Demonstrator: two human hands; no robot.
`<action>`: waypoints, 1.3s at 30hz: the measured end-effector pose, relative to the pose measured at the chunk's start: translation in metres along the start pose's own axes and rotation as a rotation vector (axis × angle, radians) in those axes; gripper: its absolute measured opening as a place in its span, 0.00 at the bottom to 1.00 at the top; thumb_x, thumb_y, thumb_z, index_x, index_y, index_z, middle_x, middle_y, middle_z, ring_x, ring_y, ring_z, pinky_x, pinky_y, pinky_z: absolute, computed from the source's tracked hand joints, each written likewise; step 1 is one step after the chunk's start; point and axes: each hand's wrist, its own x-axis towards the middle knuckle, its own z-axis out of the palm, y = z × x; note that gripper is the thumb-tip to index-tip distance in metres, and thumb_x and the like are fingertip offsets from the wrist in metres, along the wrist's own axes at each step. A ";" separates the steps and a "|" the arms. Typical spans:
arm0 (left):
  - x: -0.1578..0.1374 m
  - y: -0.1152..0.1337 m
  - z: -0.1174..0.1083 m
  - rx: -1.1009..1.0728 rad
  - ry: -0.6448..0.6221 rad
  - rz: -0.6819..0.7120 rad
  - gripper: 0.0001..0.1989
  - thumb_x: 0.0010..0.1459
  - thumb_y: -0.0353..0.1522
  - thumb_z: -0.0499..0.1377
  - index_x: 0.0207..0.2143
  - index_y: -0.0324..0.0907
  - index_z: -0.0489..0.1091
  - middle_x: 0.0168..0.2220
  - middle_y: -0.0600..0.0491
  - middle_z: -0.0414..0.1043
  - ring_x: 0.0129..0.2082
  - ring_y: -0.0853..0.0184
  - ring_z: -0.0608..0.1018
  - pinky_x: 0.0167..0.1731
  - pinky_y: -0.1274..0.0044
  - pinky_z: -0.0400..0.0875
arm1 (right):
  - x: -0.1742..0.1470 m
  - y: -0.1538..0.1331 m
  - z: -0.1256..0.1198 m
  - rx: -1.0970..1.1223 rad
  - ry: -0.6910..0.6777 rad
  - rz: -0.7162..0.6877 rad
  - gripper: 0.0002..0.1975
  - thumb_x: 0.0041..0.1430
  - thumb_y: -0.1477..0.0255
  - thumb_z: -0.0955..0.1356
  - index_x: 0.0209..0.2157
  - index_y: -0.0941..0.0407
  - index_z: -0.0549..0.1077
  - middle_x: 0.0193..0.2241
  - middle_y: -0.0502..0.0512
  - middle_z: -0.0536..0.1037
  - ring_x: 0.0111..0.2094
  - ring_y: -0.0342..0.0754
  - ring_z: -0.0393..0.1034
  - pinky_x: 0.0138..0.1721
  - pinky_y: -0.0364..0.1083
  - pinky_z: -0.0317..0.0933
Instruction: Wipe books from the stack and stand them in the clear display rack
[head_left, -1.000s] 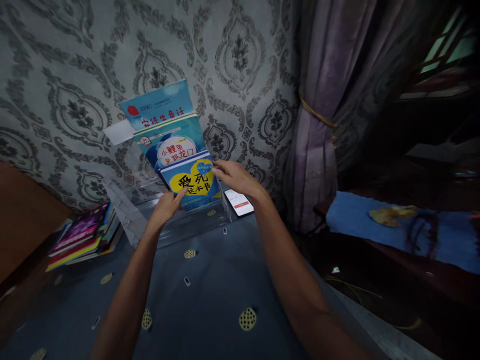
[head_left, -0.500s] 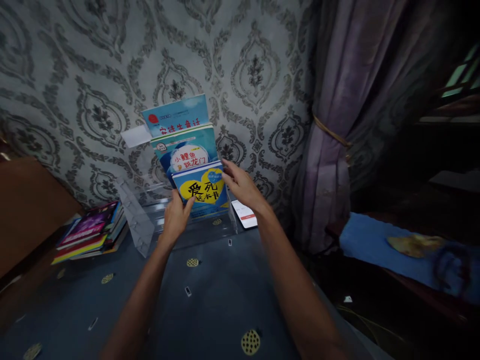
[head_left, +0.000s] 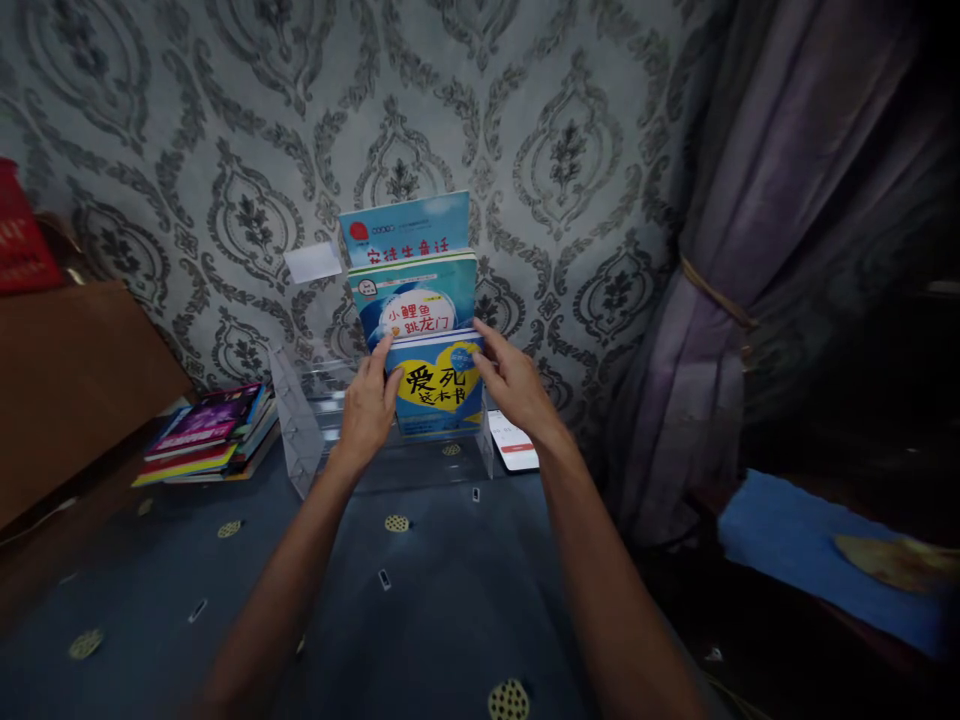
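Note:
A blue book with a yellow heart (head_left: 435, 395) stands at the front of a clear tiered book rack (head_left: 296, 425). At its left edge is my left hand (head_left: 367, 410), closed with the thumb near the cover and fingertips at the upper corner. My right hand (head_left: 519, 388) pinches the upper right corner, thumb and fingers to either side. Behind stand a teal book with red lettering (head_left: 416, 295) and, higher at the back, a light blue book (head_left: 409, 225). The lower part of each rear book is hidden by the one before it.
Left of the rack lies a stack of books (head_left: 206, 430), near a brown cardboard box (head_left: 82, 380). A lit phone (head_left: 514, 445) rests just right of the rack. A white card (head_left: 313, 262) sticks up at the rack's back left. A tied purple curtain (head_left: 697, 300) hangs at right.
My left hand has moved up along the front book's left edge to its upper corner. The front book now sits straighter. The whole view has shifted, so things appear further right.

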 end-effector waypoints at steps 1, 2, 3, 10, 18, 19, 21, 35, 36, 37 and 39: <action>0.001 -0.001 0.000 -0.001 0.006 0.006 0.23 0.68 0.33 0.53 0.65 0.48 0.60 0.53 0.43 0.73 0.53 0.54 0.76 0.53 0.60 0.72 | 0.000 0.000 0.000 -0.003 -0.003 0.000 0.27 0.66 0.67 0.63 0.66 0.53 0.64 0.61 0.58 0.72 0.60 0.59 0.68 0.60 0.62 0.63; 0.002 -0.003 0.000 0.000 0.009 0.009 0.23 0.68 0.34 0.54 0.64 0.48 0.61 0.52 0.44 0.73 0.51 0.54 0.76 0.52 0.60 0.73 | 0.000 0.000 0.000 -0.003 -0.009 0.001 0.27 0.66 0.67 0.63 0.66 0.54 0.64 0.61 0.59 0.72 0.60 0.59 0.67 0.60 0.61 0.64; 0.002 -0.004 -0.001 0.005 0.013 0.012 0.22 0.68 0.34 0.54 0.64 0.48 0.62 0.51 0.44 0.73 0.49 0.55 0.77 0.50 0.61 0.74 | 0.000 -0.001 -0.001 -0.001 -0.014 0.002 0.27 0.66 0.67 0.63 0.66 0.54 0.64 0.61 0.59 0.72 0.60 0.58 0.68 0.60 0.61 0.64; 0.003 -0.008 -0.004 0.013 0.059 0.068 0.20 0.67 0.31 0.54 0.60 0.47 0.66 0.45 0.47 0.73 0.40 0.62 0.77 0.43 0.68 0.76 | 0.001 -0.006 -0.003 0.038 -0.034 -0.002 0.26 0.65 0.69 0.62 0.64 0.52 0.67 0.60 0.58 0.72 0.55 0.57 0.72 0.54 0.59 0.69; 0.013 -0.009 -0.010 -0.074 0.063 0.064 0.09 0.63 0.31 0.58 0.46 0.44 0.70 0.40 0.51 0.76 0.36 0.67 0.79 0.37 0.75 0.75 | 0.001 -0.009 -0.001 0.086 -0.040 0.014 0.26 0.63 0.70 0.63 0.63 0.51 0.67 0.59 0.58 0.73 0.52 0.55 0.73 0.52 0.57 0.70; 0.015 -0.009 -0.012 -0.085 0.056 0.062 0.09 0.63 0.32 0.58 0.46 0.43 0.70 0.39 0.52 0.75 0.34 0.67 0.78 0.35 0.75 0.75 | 0.001 -0.008 0.000 0.091 -0.030 0.015 0.25 0.63 0.70 0.63 0.62 0.52 0.67 0.58 0.58 0.74 0.52 0.55 0.73 0.52 0.57 0.70; 0.017 -0.008 -0.015 -0.098 0.032 0.060 0.08 0.62 0.32 0.59 0.45 0.44 0.70 0.35 0.53 0.74 0.32 0.68 0.77 0.33 0.76 0.74 | 0.001 -0.008 0.001 0.101 -0.007 0.021 0.23 0.63 0.70 0.63 0.60 0.52 0.69 0.55 0.58 0.76 0.50 0.55 0.74 0.50 0.56 0.71; 0.006 -0.022 -0.005 -0.349 -0.076 -0.174 0.14 0.62 0.38 0.59 0.49 0.43 0.68 0.38 0.51 0.77 0.33 0.67 0.79 0.31 0.76 0.77 | 0.003 -0.006 0.004 0.102 0.044 0.036 0.22 0.61 0.70 0.64 0.56 0.53 0.73 0.53 0.59 0.78 0.50 0.56 0.75 0.48 0.55 0.72; 0.006 -0.022 -0.004 -0.357 -0.093 -0.180 0.13 0.63 0.38 0.58 0.47 0.43 0.69 0.38 0.50 0.78 0.34 0.66 0.80 0.32 0.75 0.77 | 0.003 -0.006 0.005 0.104 0.050 0.038 0.22 0.60 0.71 0.64 0.56 0.53 0.73 0.53 0.59 0.78 0.48 0.55 0.75 0.47 0.55 0.72; 0.006 -0.022 -0.003 -0.362 -0.102 -0.185 0.11 0.63 0.38 0.58 0.45 0.42 0.70 0.39 0.50 0.78 0.35 0.65 0.80 0.32 0.75 0.77 | 0.003 -0.007 0.005 0.101 0.060 0.040 0.22 0.60 0.71 0.64 0.56 0.54 0.73 0.53 0.59 0.78 0.47 0.55 0.76 0.46 0.55 0.73; 0.008 -0.021 -0.004 -0.367 -0.085 -0.187 0.10 0.63 0.38 0.57 0.43 0.42 0.71 0.38 0.50 0.78 0.34 0.65 0.80 0.32 0.75 0.77 | 0.003 -0.008 0.007 0.084 0.085 0.038 0.22 0.60 0.72 0.64 0.55 0.53 0.74 0.53 0.58 0.78 0.46 0.54 0.76 0.46 0.55 0.73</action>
